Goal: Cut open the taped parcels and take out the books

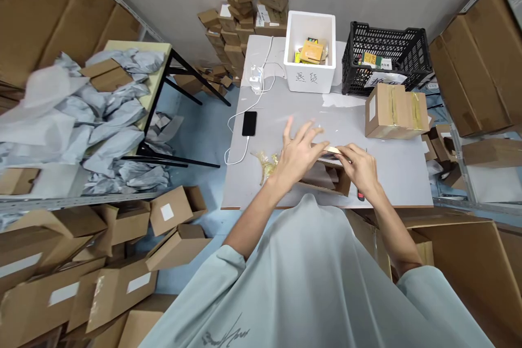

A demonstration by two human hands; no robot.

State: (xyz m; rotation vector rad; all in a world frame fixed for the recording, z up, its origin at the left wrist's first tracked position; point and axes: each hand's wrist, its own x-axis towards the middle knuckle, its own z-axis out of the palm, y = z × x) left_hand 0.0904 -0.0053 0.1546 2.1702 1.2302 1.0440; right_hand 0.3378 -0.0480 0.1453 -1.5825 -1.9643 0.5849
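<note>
The right hand (359, 166) pinches a thin, pale-edged flat item (333, 149) at the far side of an open cardboard box (345, 184) on the table (402, 174); the left hand (299, 151) spreads wide beside it, thumb contact unclear. Handling this item seems the current step; the next move likely calls for a steady pinch.

Grey table (350, 125) bearing a white foam box (326, 80), black crate (354, 77), taped cartons (382, 115), phone (249, 124), open cardboard box (346, 181)

A loose, pale grey-blue T-shirt (310, 283) falls in soft folds; its short left sleeve (216, 280) and right sleeve (428, 293) leave the forearms uncovered. Dark, handwriting-like script (228, 336) marks the front, toward the left side.
</note>
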